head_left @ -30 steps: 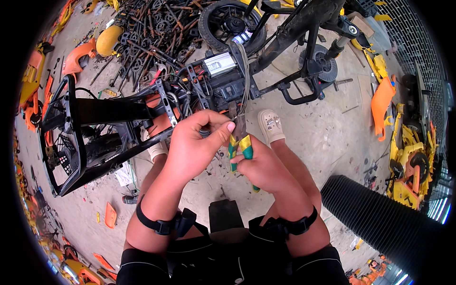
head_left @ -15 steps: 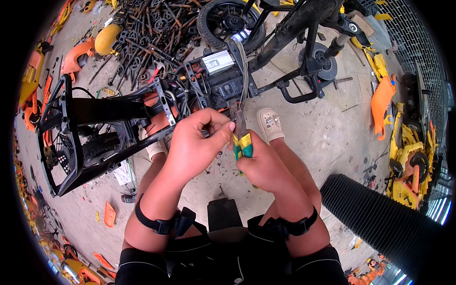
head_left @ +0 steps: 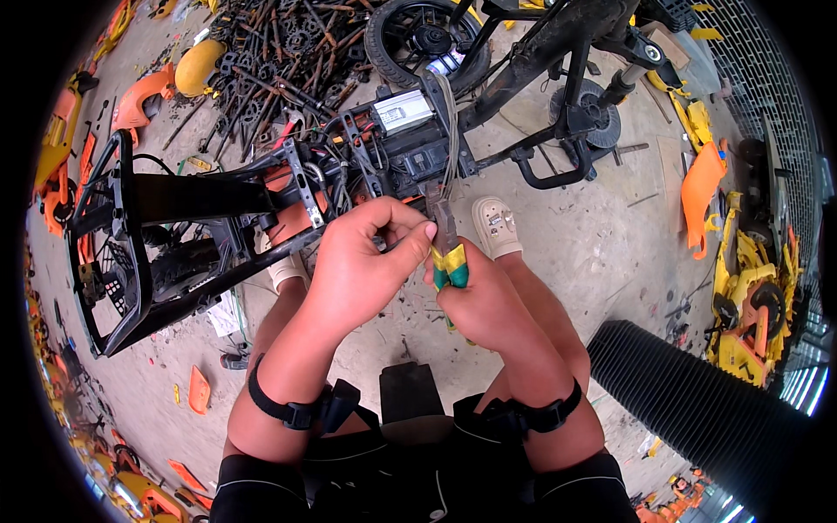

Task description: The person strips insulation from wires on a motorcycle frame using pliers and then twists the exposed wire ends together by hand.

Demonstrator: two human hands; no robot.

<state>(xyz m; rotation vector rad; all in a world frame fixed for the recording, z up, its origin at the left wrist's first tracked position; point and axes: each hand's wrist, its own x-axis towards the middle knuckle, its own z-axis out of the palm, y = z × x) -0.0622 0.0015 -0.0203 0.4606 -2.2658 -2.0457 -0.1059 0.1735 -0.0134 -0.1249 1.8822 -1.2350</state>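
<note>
My left hand (head_left: 362, 266) is pinched just left of the jaws of pliers, thumb and index tip holding something small, probably thin, that I cannot make out. My right hand (head_left: 479, 305) is wrapped round the yellow-and-green handles of the pliers (head_left: 449, 261), squeezed close together, with the metal jaws pointing away from me beside my left fingertips. Beyond my hands, grey cables (head_left: 451, 144) hang from a black vehicle frame (head_left: 196, 196) carrying a silver finned box (head_left: 403, 111), a black module (head_left: 417, 164) and tangled wires.
A pile of rusty metal parts (head_left: 288, 44) and a black wheel (head_left: 427, 39) lie beyond the frame. Orange panels (head_left: 702, 187) and yellow ones line the sides. A ribbed black cylinder (head_left: 689, 405) is at lower right; my feet, in beige clogs (head_left: 497, 227), flank my hands.
The pliers' handles, spread apart a second ago, have come together in my right hand, and the pliers have shifted slightly upward beside my left fingers. My left hand has barely moved.
</note>
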